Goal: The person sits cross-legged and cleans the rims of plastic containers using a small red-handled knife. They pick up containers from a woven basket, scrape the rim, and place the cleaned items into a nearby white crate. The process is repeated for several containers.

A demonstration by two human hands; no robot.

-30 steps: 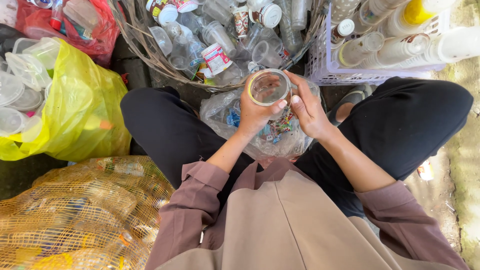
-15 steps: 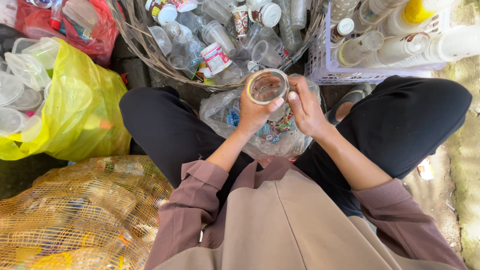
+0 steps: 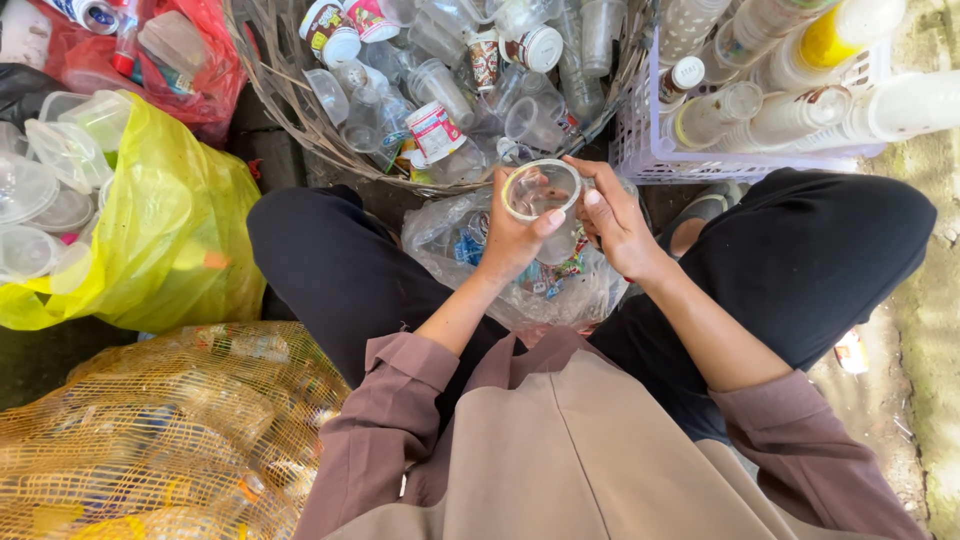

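One clear plastic cup (image 3: 541,190) is gripped by the left hand (image 3: 515,235) and pinched at its rim by the right hand (image 3: 615,222), above a clear bag (image 3: 470,250) whose contents are blurred. The cup's lower body is hidden by fingers. One wicker basket (image 3: 300,120) at 12 o'clock and one lilac crate (image 3: 650,150) at 1 o'clock are cut off; their cups cannot be counted.

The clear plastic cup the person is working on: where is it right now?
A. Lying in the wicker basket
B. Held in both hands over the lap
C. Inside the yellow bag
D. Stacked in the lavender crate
B: the clear plastic cup sits between the left hand and the right hand, above a clear bag on the lap, short of the wicker basket.
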